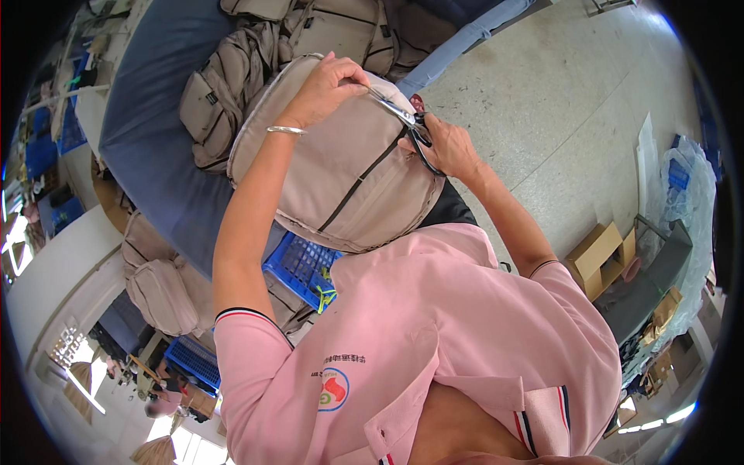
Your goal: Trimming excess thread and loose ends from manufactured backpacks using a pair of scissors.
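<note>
The beige backpack (318, 167) is resting between the person and the blue-covered worktable (159, 116), its broad panel facing up, apparently so that its edge is lying within reach of both hands. The left hand (332, 84) is pinching thumb and fingers together at the upper edge, right by the tips of the scissors (399, 112); whether it is gripping seam or thread is too small to tell, but it is probably steadying that spot for the blades. The right hand (451, 147) is curling around the black handles, angling the blades toward the left fingers. Other beige backpacks (232, 89) are crowding the table just beyond, likely limiting room there, while a blue plastic crate (298, 267) is sitting below the near edge and an open cardboard box (601, 260) is standing off to the right.
</note>
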